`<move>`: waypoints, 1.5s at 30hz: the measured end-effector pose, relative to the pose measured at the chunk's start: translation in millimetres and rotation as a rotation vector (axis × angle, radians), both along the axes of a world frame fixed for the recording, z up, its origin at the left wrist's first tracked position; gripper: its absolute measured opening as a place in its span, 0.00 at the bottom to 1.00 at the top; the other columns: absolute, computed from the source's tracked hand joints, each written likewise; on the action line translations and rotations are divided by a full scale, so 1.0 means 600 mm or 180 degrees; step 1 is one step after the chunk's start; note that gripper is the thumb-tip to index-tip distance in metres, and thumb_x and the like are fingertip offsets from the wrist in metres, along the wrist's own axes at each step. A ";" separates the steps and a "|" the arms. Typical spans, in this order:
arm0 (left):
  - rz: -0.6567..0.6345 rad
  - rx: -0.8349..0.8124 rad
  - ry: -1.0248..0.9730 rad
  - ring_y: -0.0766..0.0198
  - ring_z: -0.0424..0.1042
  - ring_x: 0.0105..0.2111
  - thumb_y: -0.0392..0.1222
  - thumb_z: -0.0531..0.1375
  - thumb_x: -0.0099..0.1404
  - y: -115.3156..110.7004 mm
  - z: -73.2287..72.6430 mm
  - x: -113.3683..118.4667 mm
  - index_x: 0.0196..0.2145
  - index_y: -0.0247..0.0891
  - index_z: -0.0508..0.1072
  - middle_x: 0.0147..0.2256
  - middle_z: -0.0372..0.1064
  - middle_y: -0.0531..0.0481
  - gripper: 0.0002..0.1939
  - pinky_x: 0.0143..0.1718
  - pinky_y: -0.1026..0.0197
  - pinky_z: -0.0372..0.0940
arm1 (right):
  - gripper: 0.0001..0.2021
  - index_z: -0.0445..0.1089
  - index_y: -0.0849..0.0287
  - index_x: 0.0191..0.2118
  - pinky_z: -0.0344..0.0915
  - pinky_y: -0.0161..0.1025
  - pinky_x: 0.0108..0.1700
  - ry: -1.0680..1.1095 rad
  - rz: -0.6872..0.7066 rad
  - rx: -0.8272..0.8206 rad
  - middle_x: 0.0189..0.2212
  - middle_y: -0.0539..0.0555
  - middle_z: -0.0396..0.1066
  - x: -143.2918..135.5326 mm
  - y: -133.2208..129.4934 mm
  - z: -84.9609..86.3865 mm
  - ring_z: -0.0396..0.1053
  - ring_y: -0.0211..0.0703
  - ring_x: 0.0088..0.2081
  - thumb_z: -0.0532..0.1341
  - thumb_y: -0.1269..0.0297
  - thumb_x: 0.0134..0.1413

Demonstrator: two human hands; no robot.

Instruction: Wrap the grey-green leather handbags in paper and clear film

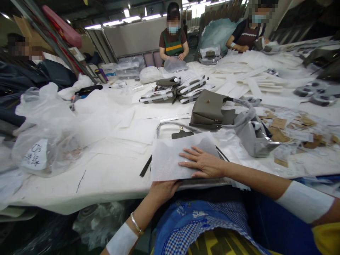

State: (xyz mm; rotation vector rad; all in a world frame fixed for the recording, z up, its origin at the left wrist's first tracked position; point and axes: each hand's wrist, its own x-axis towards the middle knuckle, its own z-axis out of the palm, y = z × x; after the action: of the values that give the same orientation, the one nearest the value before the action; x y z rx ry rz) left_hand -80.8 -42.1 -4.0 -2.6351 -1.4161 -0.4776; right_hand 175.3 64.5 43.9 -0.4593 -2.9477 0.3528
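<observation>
A sheet of white tissue paper (167, 159) lies over a grey-olive handbag at the table's front edge. Only the bag's dark flap with a metal clasp (182, 133), part of its wrapped handle (170, 124) and a dark strap (146, 165) show around the sheet. My right hand (205, 163) rests flat on the paper, fingers spread. Below the near edge of the sheet is my left hand (163, 191), its fingers hidden beneath the paper and bag, so its grip cannot be made out.
Behind stand an olive handbag (208, 108) and a grey bag (249, 136). Flat bag pieces (175, 90) are piled farther back. Brown tags (281, 124) and tape rolls (316, 92) lie right, a plastic sack (47, 148) left. Two co-workers (174, 39) work across the table.
</observation>
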 end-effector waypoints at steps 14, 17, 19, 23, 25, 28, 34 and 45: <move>-0.0239 -0.0363 -0.1016 0.58 0.71 0.54 0.41 0.54 0.72 0.023 0.151 0.053 0.58 0.37 0.66 0.54 0.72 0.43 0.18 0.55 0.56 0.69 | 0.30 0.54 0.45 0.68 0.38 0.65 0.68 0.0338 -0.0002 -0.0077 0.70 0.56 0.47 0.002 -0.002 -0.017 0.43 0.58 0.70 0.57 0.47 0.63; -0.0057 -0.0341 -0.0559 0.52 0.64 0.61 0.45 0.54 0.72 0.076 0.092 0.040 0.62 0.36 0.62 0.61 0.65 0.40 0.24 0.62 0.45 0.62 | 0.33 0.51 0.48 0.69 0.38 0.62 0.69 0.0460 -0.0155 -0.0237 0.69 0.57 0.49 0.004 -0.004 -0.019 0.45 0.55 0.70 0.58 0.47 0.62; -0.0011 -0.0348 -0.0453 0.53 0.59 0.64 0.46 0.52 0.73 0.088 0.059 0.028 0.65 0.37 0.59 0.63 0.60 0.42 0.25 0.64 0.44 0.58 | 0.34 0.51 0.52 0.69 0.41 0.60 0.69 0.0646 -0.0354 -0.0366 0.68 0.58 0.54 0.006 -0.006 -0.021 0.48 0.53 0.69 0.59 0.49 0.62; 0.0001 -0.0324 -0.0461 0.55 0.56 0.66 0.46 0.50 0.74 0.080 0.037 0.019 0.65 0.41 0.58 0.65 0.57 0.45 0.24 0.65 0.46 0.57 | 0.25 0.61 0.54 0.63 0.45 0.57 0.69 0.0789 -0.0476 -0.0456 0.65 0.59 0.59 0.008 -0.006 -0.023 0.51 0.51 0.68 0.59 0.53 0.63; 0.0010 -0.0318 -0.0484 0.56 0.56 0.65 0.46 0.51 0.74 0.076 0.039 0.021 0.65 0.42 0.59 0.65 0.57 0.46 0.24 0.65 0.46 0.57 | 0.22 0.64 0.54 0.60 0.45 0.58 0.69 0.0724 -0.0462 -0.0466 0.65 0.59 0.59 0.008 -0.006 -0.023 0.51 0.51 0.67 0.58 0.53 0.63; 0.0021 -0.0279 -0.0513 0.56 0.56 0.65 0.46 0.51 0.73 0.076 0.042 0.024 0.64 0.42 0.60 0.65 0.58 0.46 0.24 0.65 0.46 0.58 | 0.21 0.66 0.55 0.59 0.46 0.59 0.69 0.0685 -0.0458 -0.0460 0.64 0.60 0.59 0.007 -0.006 -0.021 0.51 0.52 0.67 0.58 0.54 0.64; 0.0016 -0.0245 -0.0489 0.55 0.57 0.65 0.45 0.52 0.73 0.076 0.043 0.024 0.64 0.41 0.61 0.64 0.59 0.45 0.24 0.65 0.46 0.58 | 0.18 0.68 0.54 0.57 0.46 0.61 0.68 0.0625 -0.0326 -0.0237 0.64 0.60 0.59 0.006 -0.009 -0.017 0.53 0.52 0.67 0.57 0.55 0.65; -0.0025 -0.0385 -0.0024 0.51 0.53 0.67 0.50 0.51 0.73 0.072 0.057 0.024 0.65 0.42 0.59 0.66 0.54 0.42 0.26 0.66 0.41 0.52 | 0.26 0.56 0.57 0.68 0.50 0.57 0.68 0.0568 -0.0534 -0.0004 0.64 0.58 0.62 0.012 -0.016 -0.035 0.53 0.52 0.67 0.54 0.59 0.67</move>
State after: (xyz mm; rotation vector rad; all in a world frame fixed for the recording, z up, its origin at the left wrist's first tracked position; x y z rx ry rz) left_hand -66.2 0.8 30.2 -2.7361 -1.4825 -0.4155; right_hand 182.6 55.0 23.0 -0.6353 -2.7141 0.3552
